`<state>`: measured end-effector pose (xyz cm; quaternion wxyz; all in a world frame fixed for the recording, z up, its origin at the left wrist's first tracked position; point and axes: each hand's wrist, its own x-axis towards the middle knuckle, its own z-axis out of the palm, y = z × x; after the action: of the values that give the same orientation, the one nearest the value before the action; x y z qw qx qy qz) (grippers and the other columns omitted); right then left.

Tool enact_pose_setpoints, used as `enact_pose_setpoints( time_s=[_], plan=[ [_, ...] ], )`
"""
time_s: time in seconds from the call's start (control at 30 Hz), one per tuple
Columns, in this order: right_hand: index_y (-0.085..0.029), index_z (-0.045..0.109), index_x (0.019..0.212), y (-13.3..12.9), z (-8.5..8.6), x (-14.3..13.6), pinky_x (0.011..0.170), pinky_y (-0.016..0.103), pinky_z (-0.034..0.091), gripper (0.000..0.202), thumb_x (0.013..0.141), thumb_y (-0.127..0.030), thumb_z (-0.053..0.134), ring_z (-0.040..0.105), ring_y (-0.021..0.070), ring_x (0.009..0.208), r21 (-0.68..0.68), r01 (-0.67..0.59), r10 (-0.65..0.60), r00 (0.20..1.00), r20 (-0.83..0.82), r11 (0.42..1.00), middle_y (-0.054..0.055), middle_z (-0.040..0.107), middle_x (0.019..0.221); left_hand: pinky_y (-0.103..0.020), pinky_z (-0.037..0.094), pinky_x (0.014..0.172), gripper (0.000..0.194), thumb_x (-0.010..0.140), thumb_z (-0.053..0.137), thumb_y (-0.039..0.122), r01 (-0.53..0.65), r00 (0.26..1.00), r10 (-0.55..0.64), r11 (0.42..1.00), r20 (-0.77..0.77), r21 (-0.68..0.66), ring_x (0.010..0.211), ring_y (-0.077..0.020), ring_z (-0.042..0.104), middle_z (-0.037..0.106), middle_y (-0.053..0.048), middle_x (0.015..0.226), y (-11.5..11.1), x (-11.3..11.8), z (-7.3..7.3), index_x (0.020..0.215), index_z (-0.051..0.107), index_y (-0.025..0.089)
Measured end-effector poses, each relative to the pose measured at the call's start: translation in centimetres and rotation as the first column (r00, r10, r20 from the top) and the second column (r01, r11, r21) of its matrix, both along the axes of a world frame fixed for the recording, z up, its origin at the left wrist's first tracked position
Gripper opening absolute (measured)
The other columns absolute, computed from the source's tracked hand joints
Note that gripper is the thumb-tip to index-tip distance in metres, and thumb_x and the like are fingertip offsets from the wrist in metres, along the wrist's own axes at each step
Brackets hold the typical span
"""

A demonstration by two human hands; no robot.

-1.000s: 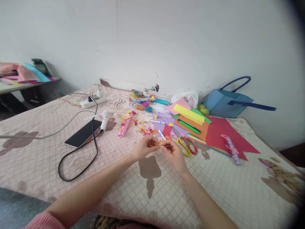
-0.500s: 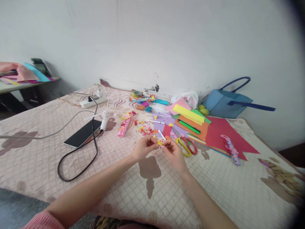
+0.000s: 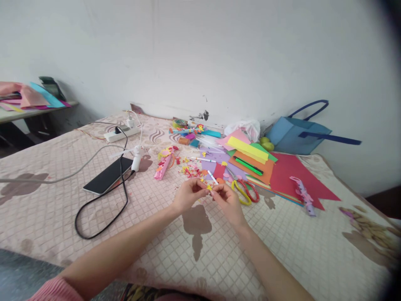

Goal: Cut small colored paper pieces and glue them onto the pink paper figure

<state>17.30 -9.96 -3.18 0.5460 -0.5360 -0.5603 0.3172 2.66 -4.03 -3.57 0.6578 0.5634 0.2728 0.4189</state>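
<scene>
A small yellow piece (image 3: 209, 188), seemingly paper, is pinched between my two hands above the table's near middle. My left hand (image 3: 189, 195) grips its left side with thumb and fingertips. On the other side my right hand (image 3: 228, 202) closes its thumb and fingers on it. My fingers cover much of the piece. Just right of my right hand lie scissors (image 3: 245, 192) with yellow and red handles. Beyond my fingers are a white marker (image 3: 213, 177) and a scatter of red and yellow paper scraps (image 3: 191, 170).
Coloured paper sheets (image 3: 300, 175) and a green cutter (image 3: 248, 165) lie to the right, before a blue bag (image 3: 297, 136). A pink paper roll (image 3: 164, 165) is left of the scraps. Farther left are a black tablet (image 3: 108, 176), looping cable (image 3: 82, 232) and power strip (image 3: 122, 133).
Both hands keep nearly the same place and still pinch the yellow piece. The whole view has shifted very slightly.
</scene>
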Motion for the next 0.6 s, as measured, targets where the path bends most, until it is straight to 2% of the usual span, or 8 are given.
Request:
enact_pose_setpoints(
  time_s=[0.3, 0.6],
  plan=[
    [-0.021, 0.053, 0.082, 0.15, -0.63, -0.27, 0.065, 0.027, 0.045, 0.012, 0.076, -0.027, 0.061, 0.054, 0.0132, 0.068, -0.007, 0.019, -0.019, 0.994, -0.107, 1.000, -0.001, 0.055, 0.076, -0.024, 0.045, 0.061, 0.024, 0.062, 0.076, 0.027, -0.030, 0.999, 0.030, 0.999, 0.018, -0.029, 0.063, -0.0112, 0.058, 0.062, -0.001, 0.066, -0.20, 0.10, -0.07, 0.070, 0.058, 0.012],
    [-0.021, 0.053, 0.085, -0.13, -0.05, -0.71, 0.064, 0.026, 0.046, 0.014, 0.077, -0.030, 0.061, 0.055, 0.0133, 0.068, 0.006, 0.001, 0.000, 0.996, -0.093, 1.000, 0.000, 0.055, 0.080, -0.023, 0.046, 0.059, 0.028, 0.063, 0.075, 0.031, -0.048, 0.999, 0.049, 0.996, 0.014, -0.072, 0.059, -0.0101, 0.058, 0.062, -0.001, 0.064, -0.15, 0.08, -0.21, 0.070, 0.057, 0.012]
  ],
)
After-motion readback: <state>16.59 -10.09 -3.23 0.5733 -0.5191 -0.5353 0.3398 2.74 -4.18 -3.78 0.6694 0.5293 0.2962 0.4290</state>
